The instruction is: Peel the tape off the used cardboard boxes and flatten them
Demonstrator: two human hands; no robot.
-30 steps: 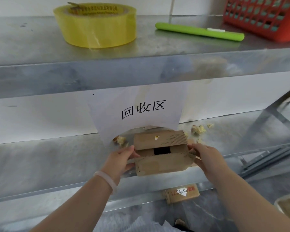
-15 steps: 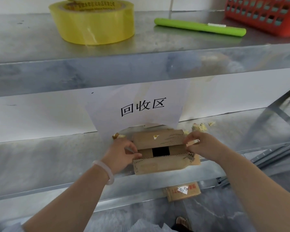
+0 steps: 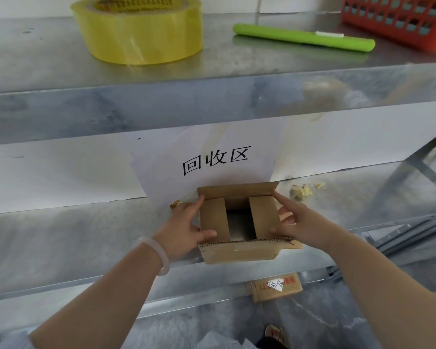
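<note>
While opened: one box [image 3: 239, 222], two hands

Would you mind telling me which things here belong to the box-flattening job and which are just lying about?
In the job: cardboard box, left hand, right hand, both on the box; second box below.

Lying about: tape roll, green cutter, red basket, paper sign, tape scraps.

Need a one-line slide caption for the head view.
Both hands, left hand and right hand, hold an opened cardboard box on the metal shelf beneath a paper sign.
</note>
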